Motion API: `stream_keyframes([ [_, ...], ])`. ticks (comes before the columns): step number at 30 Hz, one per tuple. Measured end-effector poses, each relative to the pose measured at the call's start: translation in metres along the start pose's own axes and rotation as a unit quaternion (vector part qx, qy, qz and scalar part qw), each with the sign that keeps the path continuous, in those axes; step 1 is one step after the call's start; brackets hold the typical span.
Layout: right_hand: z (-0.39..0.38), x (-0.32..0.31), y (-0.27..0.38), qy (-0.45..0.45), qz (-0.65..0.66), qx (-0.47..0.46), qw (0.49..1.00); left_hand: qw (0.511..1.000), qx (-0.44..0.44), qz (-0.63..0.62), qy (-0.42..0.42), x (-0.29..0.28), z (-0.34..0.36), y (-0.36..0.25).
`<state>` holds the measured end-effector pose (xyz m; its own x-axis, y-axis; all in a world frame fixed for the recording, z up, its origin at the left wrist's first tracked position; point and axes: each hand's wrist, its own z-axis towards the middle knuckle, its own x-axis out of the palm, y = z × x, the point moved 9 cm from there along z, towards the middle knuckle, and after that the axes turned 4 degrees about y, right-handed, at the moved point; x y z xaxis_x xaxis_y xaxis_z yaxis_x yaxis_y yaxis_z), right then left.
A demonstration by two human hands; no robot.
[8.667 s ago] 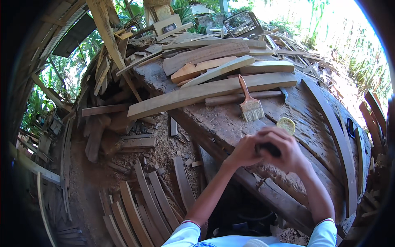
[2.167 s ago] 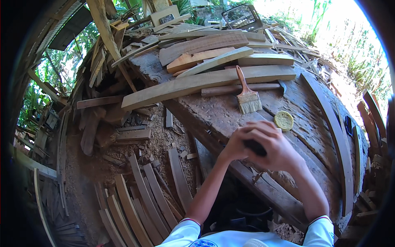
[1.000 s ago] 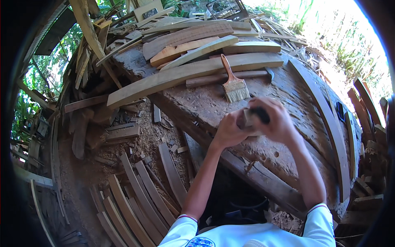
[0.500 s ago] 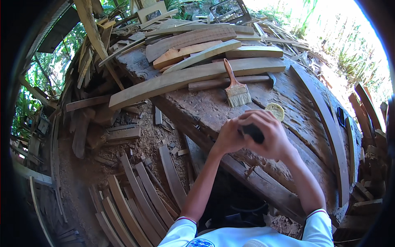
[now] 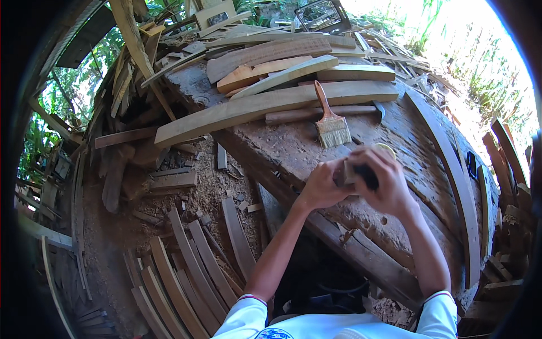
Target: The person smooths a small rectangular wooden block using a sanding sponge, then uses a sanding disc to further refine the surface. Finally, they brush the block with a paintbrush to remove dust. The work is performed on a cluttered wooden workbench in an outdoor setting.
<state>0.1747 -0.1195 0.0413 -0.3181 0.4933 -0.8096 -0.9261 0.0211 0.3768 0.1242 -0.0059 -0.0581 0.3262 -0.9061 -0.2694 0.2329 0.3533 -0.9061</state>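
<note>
Both my hands are raised close together above the weathered wooden workbench [image 5: 271,152]. My left hand [image 5: 324,185] is closed around a small greyish-brown block-like piece [image 5: 345,173], mostly hidden by fingers. My right hand [image 5: 387,176] curls over a black object [image 5: 369,177] pressed close against that piece; blur and fingers hide its kind. Beyond the hands lies a wide paintbrush [image 5: 332,127] with an orange-brown handle and pale bristles. A round yellowish disc [image 5: 386,149] shows only partly behind my right hand.
A hammer [image 5: 316,114] with a wooden handle lies behind the brush. Long curved boards [image 5: 271,112] cross the bench's far side, and a dark plank [image 5: 446,169] runs along the right. Several curved strips [image 5: 186,265] stand at lower left, near wood scraps and shavings.
My hands have shifted slightly right, and the greyish-brown piece now shows between them. My right hand covers more of the yellowish disc. The whole view has moved a little.
</note>
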Motion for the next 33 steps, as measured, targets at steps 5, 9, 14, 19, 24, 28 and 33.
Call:
stream_keyframes([
  [5,-0.009,-0.002,-0.043,-0.001,0.096,0.172,0.98,0.999,-0.031,-0.03,0.021,0.006,-0.001,0.003],
  [9,-0.006,-0.003,0.034,0.041,0.01,-0.07,0.997,1.0,0.007,-0.002,0.012,0.002,-0.003,0.006],
  [14,-0.003,-0.003,-0.038,0.0,0.108,0.158,0.982,0.999,-0.024,-0.028,0.017,0.005,-0.002,0.011],
  [19,0.004,0.003,0.017,0.055,0.049,-0.022,0.997,0.998,-0.028,0.048,0.022,0.003,-0.005,0.0],
  [24,0.012,0.013,0.022,0.025,0.05,-0.027,0.998,0.997,0.013,0.076,0.01,0.0,-0.005,0.008],
  [28,0.016,0.01,0.001,0.025,0.032,0.025,0.999,1.0,-0.002,0.02,0.011,0.004,-0.004,0.008],
  [33,0.008,0.014,0.055,-0.002,0.019,-0.132,0.991,0.981,0.162,0.094,-0.043,-0.001,-0.014,-0.013],
])
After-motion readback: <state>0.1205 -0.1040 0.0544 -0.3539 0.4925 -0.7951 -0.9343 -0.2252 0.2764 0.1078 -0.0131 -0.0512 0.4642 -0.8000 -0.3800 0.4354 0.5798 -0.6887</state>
